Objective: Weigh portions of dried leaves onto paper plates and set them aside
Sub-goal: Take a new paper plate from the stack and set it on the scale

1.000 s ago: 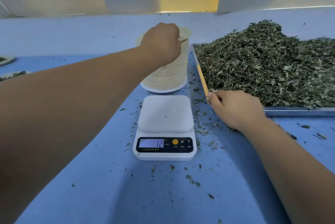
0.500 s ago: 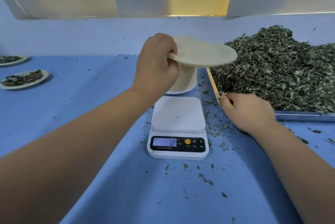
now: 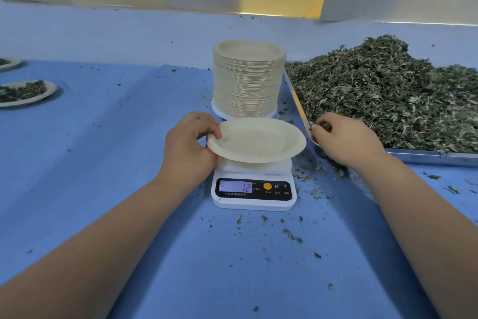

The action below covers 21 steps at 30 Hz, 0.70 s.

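Observation:
My left hand (image 3: 190,145) pinches the left rim of an empty paper plate (image 3: 258,139), which sits just over the white scale (image 3: 253,189); the display reads 12 with a minus sign. Whether the plate rests on the platform I cannot tell. My right hand (image 3: 346,139) lies at the near left corner of the metal tray (image 3: 434,157), fingers curled around a few dried leaves. The tray is heaped with dried leaves (image 3: 388,91). A tall stack of paper plates (image 3: 248,78) stands behind the scale.
Two filled plates (image 3: 24,92) (image 3: 7,62) sit at the far left on the blue table (image 3: 103,137). Leaf crumbs are scattered around the scale and in front of the tray. A wall runs along the back.
My left hand has lifted one plate off the stack and brought it down over the scale. My right hand stays at the tray corner.

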Each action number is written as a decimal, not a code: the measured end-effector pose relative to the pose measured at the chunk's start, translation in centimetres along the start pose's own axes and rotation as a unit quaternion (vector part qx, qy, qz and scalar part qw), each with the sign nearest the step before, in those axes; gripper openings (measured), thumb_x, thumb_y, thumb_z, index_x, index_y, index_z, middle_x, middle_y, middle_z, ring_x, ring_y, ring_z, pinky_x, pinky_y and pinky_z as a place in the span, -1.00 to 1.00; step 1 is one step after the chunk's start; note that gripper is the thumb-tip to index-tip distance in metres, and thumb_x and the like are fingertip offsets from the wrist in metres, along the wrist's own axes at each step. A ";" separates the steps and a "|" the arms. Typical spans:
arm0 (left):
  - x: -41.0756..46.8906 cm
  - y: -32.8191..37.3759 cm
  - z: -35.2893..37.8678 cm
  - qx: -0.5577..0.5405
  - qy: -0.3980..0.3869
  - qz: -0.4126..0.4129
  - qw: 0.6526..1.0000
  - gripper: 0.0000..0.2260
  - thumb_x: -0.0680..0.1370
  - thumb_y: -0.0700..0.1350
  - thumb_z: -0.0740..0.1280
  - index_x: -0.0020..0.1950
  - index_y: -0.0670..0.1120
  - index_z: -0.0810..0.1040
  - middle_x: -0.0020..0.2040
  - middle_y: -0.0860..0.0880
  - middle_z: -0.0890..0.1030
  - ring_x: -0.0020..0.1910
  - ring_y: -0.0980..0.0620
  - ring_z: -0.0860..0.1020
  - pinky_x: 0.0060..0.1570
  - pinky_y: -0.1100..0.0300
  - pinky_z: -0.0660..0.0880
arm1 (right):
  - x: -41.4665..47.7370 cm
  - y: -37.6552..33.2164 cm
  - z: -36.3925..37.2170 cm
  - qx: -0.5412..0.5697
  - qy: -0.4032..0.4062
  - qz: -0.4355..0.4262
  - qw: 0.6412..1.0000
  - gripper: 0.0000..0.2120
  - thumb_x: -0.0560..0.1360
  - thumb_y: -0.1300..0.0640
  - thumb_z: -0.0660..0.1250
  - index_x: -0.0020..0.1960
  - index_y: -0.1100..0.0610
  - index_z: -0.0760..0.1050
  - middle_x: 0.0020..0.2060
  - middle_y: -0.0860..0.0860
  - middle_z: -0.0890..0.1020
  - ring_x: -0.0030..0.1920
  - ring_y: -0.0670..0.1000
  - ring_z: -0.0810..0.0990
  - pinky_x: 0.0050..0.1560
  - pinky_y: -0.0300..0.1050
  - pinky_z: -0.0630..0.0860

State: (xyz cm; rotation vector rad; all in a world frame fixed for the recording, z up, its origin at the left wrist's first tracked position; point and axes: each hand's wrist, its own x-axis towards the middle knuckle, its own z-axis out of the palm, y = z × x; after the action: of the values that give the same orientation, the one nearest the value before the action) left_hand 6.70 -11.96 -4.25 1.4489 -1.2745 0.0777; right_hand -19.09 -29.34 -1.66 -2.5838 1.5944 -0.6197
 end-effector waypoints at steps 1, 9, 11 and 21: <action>0.0 -0.1 0.0 -0.001 -0.004 -0.008 1.000 -0.76 0.36 -0.44 0.42 -0.19 -0.11 0.66 -0.03 0.12 0.60 0.02 0.21 0.58 0.07 0.39 0.49 | 0.7 0.1 -0.1 0.013 -0.006 0.003 1.000 -0.78 0.57 -0.17 0.16 0.04 -0.08 0.48 -0.20 -0.02 0.57 -0.26 0.00 0.50 -0.31 -0.10 0.38; 0.0 -0.9 -0.6 -0.047 -0.041 -0.079 0.995 -0.55 0.44 -0.48 0.32 0.20 -0.05 0.61 0.19 0.11 0.57 0.15 0.26 0.54 0.09 0.39 0.51 | 5.7 1.3 0.1 -0.087 -0.182 0.116 0.973 -0.36 0.58 -0.37 0.07 0.36 0.11 0.42 0.14 0.15 0.57 0.10 0.21 0.54 0.04 0.03 0.48; 0.3 -1.6 -0.9 -0.052 -0.047 -0.125 0.990 -0.42 0.40 -0.56 0.18 0.21 0.00 0.56 0.26 0.06 0.55 0.20 0.18 0.53 0.16 0.38 0.50 | 5.8 1.1 0.1 -0.078 -0.199 0.089 0.973 -0.42 0.62 -0.33 0.03 0.26 0.13 0.47 0.02 0.10 0.58 -0.03 0.15 0.54 -0.06 -0.01 0.45; 0.6 -2.0 -0.8 -0.124 0.004 -0.222 0.967 -0.49 0.47 -0.42 0.15 -0.01 0.21 0.56 0.11 0.23 0.60 0.14 0.29 0.58 0.20 0.11 0.54 | 2.6 -1.3 -1.1 -0.129 0.010 -0.008 0.992 -0.47 0.59 -0.31 0.02 0.26 0.03 0.49 -0.05 0.10 0.59 0.07 0.21 0.52 0.04 0.12 0.55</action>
State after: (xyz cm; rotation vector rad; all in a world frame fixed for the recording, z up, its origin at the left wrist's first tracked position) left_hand 8.80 -12.21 -4.86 1.4779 -0.8903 -0.3641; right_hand -17.34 -30.79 0.52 -2.7787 1.7702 -0.4693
